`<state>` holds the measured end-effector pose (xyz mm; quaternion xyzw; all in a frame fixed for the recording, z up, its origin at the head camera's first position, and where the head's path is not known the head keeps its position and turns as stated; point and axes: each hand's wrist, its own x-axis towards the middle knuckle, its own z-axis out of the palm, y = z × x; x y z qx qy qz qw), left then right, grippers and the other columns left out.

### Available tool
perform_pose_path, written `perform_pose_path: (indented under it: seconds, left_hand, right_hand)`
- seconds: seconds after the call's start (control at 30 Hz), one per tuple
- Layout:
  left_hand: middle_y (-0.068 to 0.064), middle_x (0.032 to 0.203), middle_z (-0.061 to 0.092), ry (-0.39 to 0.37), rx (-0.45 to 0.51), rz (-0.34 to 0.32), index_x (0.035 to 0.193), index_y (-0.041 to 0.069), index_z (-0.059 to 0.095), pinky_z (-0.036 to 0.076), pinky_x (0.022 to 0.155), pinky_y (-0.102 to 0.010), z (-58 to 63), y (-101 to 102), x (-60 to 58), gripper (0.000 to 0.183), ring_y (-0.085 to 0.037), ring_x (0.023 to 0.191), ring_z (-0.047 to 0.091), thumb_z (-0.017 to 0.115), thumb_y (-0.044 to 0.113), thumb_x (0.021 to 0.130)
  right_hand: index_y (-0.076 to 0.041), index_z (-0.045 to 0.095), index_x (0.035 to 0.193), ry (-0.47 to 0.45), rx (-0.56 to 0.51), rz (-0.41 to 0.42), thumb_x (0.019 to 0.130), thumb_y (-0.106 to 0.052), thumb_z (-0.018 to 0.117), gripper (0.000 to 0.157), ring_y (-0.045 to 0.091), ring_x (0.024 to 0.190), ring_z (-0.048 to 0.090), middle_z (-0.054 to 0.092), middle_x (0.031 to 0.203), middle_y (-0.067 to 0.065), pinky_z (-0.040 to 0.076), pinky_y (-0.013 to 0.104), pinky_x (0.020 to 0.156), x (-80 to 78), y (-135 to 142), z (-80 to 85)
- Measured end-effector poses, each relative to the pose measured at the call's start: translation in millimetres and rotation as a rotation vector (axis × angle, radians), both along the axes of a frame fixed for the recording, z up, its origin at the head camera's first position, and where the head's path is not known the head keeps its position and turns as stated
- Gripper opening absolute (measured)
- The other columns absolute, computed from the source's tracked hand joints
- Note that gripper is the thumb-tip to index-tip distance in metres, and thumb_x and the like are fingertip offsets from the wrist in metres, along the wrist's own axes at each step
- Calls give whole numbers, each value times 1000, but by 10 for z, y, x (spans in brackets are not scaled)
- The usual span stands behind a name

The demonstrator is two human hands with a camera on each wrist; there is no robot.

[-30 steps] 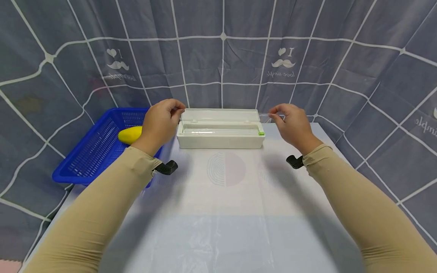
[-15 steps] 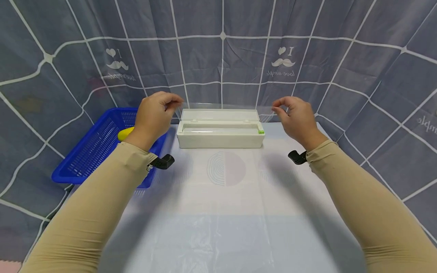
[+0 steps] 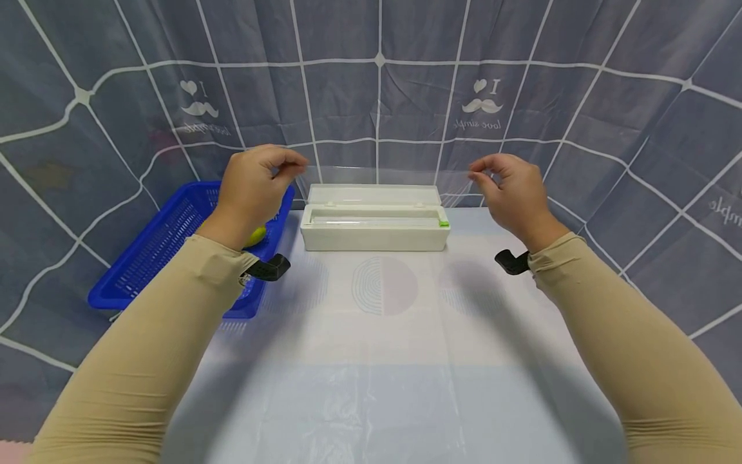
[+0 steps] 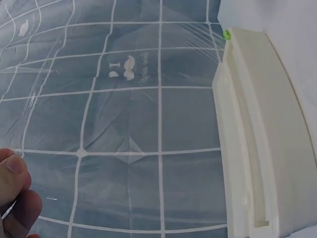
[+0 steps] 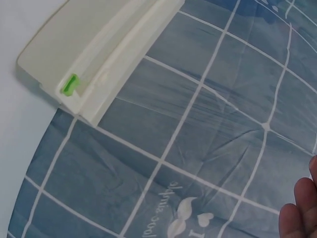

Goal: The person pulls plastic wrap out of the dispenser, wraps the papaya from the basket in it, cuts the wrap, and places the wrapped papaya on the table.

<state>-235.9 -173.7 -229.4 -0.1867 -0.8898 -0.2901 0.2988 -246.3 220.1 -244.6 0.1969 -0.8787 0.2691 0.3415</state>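
A clear sheet of plastic wrap [image 3: 382,175] is stretched between my two hands, above and behind a white wrap dispenser box [image 3: 375,240]. My left hand [image 3: 255,187] pinches one corner of the film between thumb and fingers. The opposite corner is pinched by my right hand [image 3: 516,196]. The dispenser's lid [image 3: 373,194] stands raised, and a clear roll shows in its slot. A green slider [image 3: 444,224] sits at the box's right end. In the left wrist view the wrap [image 4: 129,148] runs from the fingertips toward the box.
A blue plastic basket [image 3: 136,283] stands on the left, partly behind my left forearm. Inside it, a yellow object [image 3: 256,236] is mostly hidden by my wrist. The white-covered table [image 3: 371,399] meets a grey gridded curtain [image 3: 377,96] at the back and sides.
Both hands have risen and moved slightly apart, drawing the film higher above the box. The left forearm has shifted left and now covers more of the yellow object. The box has stayed put.
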Motion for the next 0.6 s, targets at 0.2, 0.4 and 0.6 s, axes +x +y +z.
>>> perform_pose_path:
  seconds: [0.2,0.4,0.6]
  left_hand:
    - [-9,110,79,16,0,9,110,11,82,54,83,-36,68,5,53,17,-25,97,73,68,17,104]
    - [-8,107,80,75,19,-4,108,11,83,46,77,-20,102,11,96,18,-22,92,71,67,18,104]
    - [-8,103,80,134,41,-27,106,10,83,41,73,-17,180,38,169,17,-21,87,68,69,18,103]
  right_hand:
    - [-1,77,106,6,-23,-2,102,-13,70,15,12,72,45,77,107,19,31,20,67,54,-15,58]
    - [0,77,106,12,-57,6,102,-13,70,15,21,86,60,77,108,19,29,16,65,107,-24,131]
    - [2,77,104,44,-66,3,101,-9,69,13,17,95,67,79,106,16,32,13,64,157,-4,206]
